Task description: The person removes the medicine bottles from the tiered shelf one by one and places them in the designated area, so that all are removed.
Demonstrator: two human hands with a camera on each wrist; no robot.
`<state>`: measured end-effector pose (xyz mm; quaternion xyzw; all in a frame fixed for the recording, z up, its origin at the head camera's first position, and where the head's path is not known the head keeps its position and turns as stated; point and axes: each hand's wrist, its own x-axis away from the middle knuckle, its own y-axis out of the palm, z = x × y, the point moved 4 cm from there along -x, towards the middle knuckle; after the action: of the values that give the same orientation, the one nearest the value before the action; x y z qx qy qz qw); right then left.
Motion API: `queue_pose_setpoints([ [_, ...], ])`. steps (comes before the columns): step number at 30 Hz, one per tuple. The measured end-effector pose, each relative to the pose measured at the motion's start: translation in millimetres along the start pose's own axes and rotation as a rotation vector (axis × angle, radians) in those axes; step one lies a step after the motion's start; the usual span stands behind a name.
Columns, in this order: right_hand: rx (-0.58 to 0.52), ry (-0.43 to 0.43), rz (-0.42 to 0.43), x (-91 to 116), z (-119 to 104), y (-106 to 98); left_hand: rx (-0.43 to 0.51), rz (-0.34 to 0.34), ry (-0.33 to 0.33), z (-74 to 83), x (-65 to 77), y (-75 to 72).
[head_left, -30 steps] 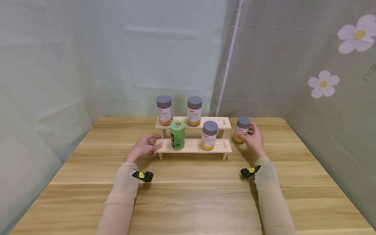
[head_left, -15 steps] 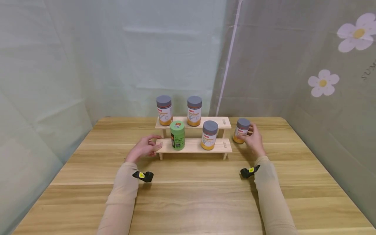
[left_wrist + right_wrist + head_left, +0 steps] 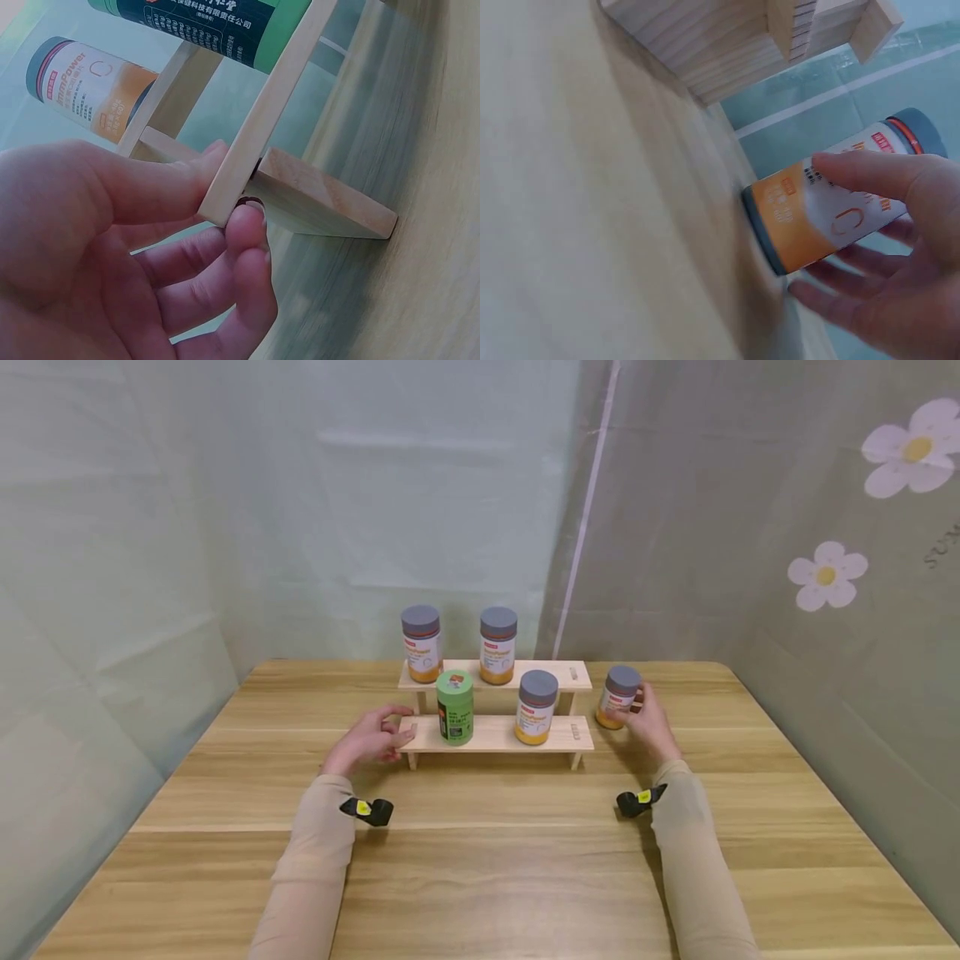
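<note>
My left hand point(image 3: 372, 739) pinches the left end of the lower board of a two-tier wooden shelf point(image 3: 495, 735), thumb on top and curled fingers beneath. At the shelf's right, my right hand point(image 3: 651, 720) holds a supplement bottle point(image 3: 617, 697) with grey lid and white-and-orange label between thumb and fingers. The bottle is upright, its base right at the tabletop in the right wrist view. A green bottle point(image 3: 455, 710) and a matching grey-lidded bottle point(image 3: 536, 708) stand on the lower tier. Two more grey-lidded bottles, a left one point(image 3: 422, 647) and a middle one point(image 3: 498, 647), stand on the upper tier.
The wooden table point(image 3: 480, 868) runs back to a pale curtain point(image 3: 450, 510), which hangs behind and on both sides. Bare upper-tier board point(image 3: 551, 673) shows right of the middle bottle. Black wrist cameras sit on both sleeves.
The bottle in my right hand has come down slightly towards the table. My left hand keeps its grip on the shelf end, and the shelf and its bottles stay put.
</note>
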<state>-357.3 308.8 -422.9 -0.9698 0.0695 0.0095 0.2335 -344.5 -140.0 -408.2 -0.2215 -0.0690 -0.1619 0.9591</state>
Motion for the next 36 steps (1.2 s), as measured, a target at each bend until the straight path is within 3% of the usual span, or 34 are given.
queue_pose_setpoints([
  [5,0.015,0.01,-0.024,4,-8,-3,0.0,-0.001,-0.003,-0.7,-0.7,0.1],
  [14,-0.053,-0.023,0.027,12,-30,-11,0.004,0.002,-0.015,0.6,1.9,0.2],
  [23,0.016,-0.037,0.092,15,-41,-15,0.008,0.001,-0.017,0.8,3.6,-0.5],
  [36,-0.078,-0.179,0.192,19,-59,-28,0.015,-0.009,-0.019,1.5,2.3,0.6],
])
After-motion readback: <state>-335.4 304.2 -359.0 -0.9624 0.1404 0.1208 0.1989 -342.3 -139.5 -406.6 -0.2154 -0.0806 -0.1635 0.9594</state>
